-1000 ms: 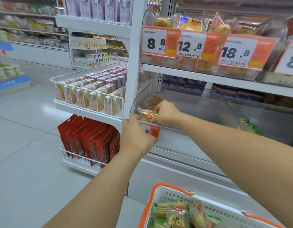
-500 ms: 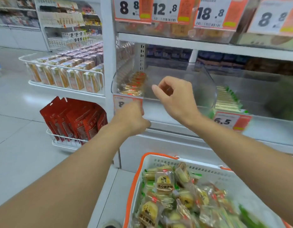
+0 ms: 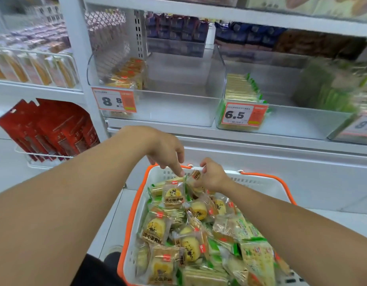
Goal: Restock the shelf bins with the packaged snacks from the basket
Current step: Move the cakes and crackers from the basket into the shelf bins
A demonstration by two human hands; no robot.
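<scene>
Both hands have come down from the clear shelf bin to the far end of the basket (image 3: 137, 205). My right hand (image 3: 212, 178) is a closed grip pinching one wrapped pastry (image 3: 196, 175) by its top edge, so the packet hangs below my fingertips with its long axis roughly upright. My left hand (image 3: 168, 150) is close beside it on the left, a loose grip holding nothing, forefinger pointing down and just touching the top of the heap of packaged snacks (image 3: 191, 221). The rest of that heap spreads from under both grips back toward my body, yellow pastries mixed with green-wrapped biscuits.

From the right grip, the bin marked 8.8 (image 3: 174, 108) lies up, ahead and a little left; its row of matching pastries (image 3: 127, 75) hugs its left wall, with bare floor to the right of it. I judge the right hand better placed to carry the packet up over the bin's front lip, while the left is nearer the next packet.
</scene>
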